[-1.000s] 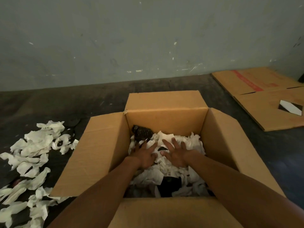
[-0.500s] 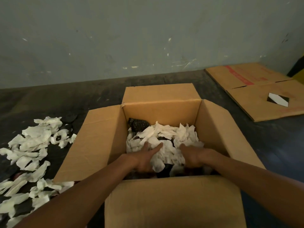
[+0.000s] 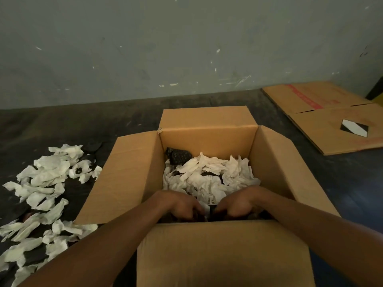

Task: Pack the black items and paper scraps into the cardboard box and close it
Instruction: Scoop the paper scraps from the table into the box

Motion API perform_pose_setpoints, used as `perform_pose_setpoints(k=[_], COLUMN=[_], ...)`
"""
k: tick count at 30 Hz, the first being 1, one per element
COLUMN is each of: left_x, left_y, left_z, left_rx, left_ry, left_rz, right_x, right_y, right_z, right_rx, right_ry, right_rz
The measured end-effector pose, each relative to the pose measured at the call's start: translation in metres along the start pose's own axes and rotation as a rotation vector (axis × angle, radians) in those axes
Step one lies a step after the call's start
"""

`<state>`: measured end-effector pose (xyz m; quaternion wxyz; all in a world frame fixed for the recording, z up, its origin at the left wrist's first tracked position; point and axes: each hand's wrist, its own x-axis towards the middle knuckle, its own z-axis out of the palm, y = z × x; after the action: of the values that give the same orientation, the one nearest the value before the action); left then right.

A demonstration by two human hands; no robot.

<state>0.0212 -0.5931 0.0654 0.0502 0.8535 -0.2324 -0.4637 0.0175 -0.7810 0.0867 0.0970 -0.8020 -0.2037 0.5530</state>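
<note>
Hands deep in the packed box

Cardboard box [image 3: 132, 183] sits at the centre of the frame on the dark floor [image 3: 62, 125], all four flaps standing open. Both hands reach into its near end, just behind the lower flap. The left hand [image 3: 182, 206] and the right hand [image 3: 238, 204] are knuckles-up with the fingers curled downward into the contents; they meet around something dark low in the box, but what they grip is hidden, so the hold cannot be told for certain. White paper scraps [image 3: 207, 172] fill the box beyond the fingers, touching them at the near edge. A black item [image 3: 178, 155] with a speckled surface lies in the far left corner of the box, well apart from both hands. A scrap just between the hands carries a small printed barcode [image 3: 211, 201]; its print is too small to read.

More loose scraps [image 3: 45, 183] lie heaped on the floor at the left of the frame. At upper right lies flattened cardboard [image 3: 323, 112] with a red printed stripe, lettering illegible.
</note>
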Motion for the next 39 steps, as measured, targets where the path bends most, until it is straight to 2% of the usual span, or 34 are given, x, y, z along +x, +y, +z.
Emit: perform_pose_setpoints(k=[3, 5, 7, 8, 10, 12, 14, 18, 23, 26, 29, 31, 34, 39], left_x=[-0.002, -0.006, -0.006, -0.004, 0.003, 0.020, 0.038, 0.046, 0.036, 0.024, 0.003, -0.014, -0.040, -0.087], left_y=[-0.004, -0.013, -0.025, -0.030, -0.034, -0.037, -0.038, -0.039, -0.045, -0.039, -0.030, -0.025, -0.023, -0.030], left_z=[-0.011, -0.023, -0.028, -0.027, -0.021, -0.009, 0.006, 0.010, 0.004, -0.007, -0.027, -0.038, -0.047, -0.032], left_rx=[-0.113, -0.191, -0.163, -0.142, -0.128, -0.025, 0.096, 0.139, 0.066, -0.032, -0.133, -0.147, -0.187, -0.272], left_ry=[0.092, 0.247, 0.427, 0.462, 0.389, 0.267, 0.197, 0.194, 0.253, 0.294, 0.347, 0.384, 0.478, 0.873], left_rz=[0.019, 0.000, -0.027, -0.046, -0.069, -0.075, -0.101, -0.110, -0.070, -0.037, -0.037, -0.058, -0.048, 0.013], right_x=[0.001, -0.005, -0.008, -0.005, 0.007, 0.027, 0.043, 0.047, 0.028, 0.007, -0.004, -0.008, -0.009, -0.010], right_y=[0.008, 0.014, 0.024, 0.030, 0.033, 0.029, 0.024, 0.020, 0.038, 0.041, 0.038, 0.031, 0.015, -0.034], right_z=[-0.015, -0.029, -0.040, -0.042, -0.035, -0.016, -0.004, -0.005, -0.032, -0.052, -0.064, -0.067, -0.068, -0.055], right_rx=[0.309, 0.530, 0.403, 0.240, -0.070, -0.216, -0.243, -0.291, -0.156, 0.088, 0.244, 0.235, 0.162, 0.056], right_ry=[0.080, 0.246, 0.510, 0.554, 0.417, 0.268, 0.256, 0.270, 0.233, 0.361, 0.601, 0.724, 0.814, 0.920], right_rz=[-0.107, -0.118, -0.111, -0.084, 0.013, 0.102, 0.126, 0.161, 0.018, -0.072, -0.087, -0.085, -0.053, -0.006])
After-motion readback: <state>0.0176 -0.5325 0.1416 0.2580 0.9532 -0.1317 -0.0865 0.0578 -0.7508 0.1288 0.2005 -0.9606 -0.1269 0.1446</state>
